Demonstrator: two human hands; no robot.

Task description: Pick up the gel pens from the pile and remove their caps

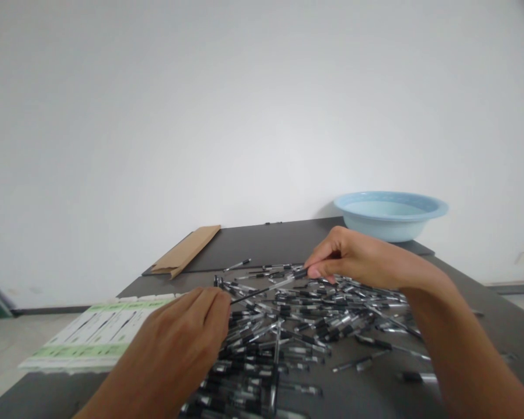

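Between my hands runs a clear gel pen [283, 283] with a black grip. My right hand [349, 259] pinches it at the grip end, thumb and fingers together. A thin dark refill [251, 295] extends from the barrel's other end to my left hand [196, 320], whose fingers are curled closed around its end; the fingertips are hidden behind the back of the hand. Below both hands lies a loose heap of similar pens [305, 308], clear with black grips. Just above the left knuckles a small dark pen end [218, 281] shows, and whether the hand holds it I cannot tell.
White and green printed cards [100, 329] with pen pictures lie left of my left hand. A flat brown paper bag [187, 250] rests farther back. At the back right a light blue basin [390, 218] stands on the dark table [283, 238], near the wall.
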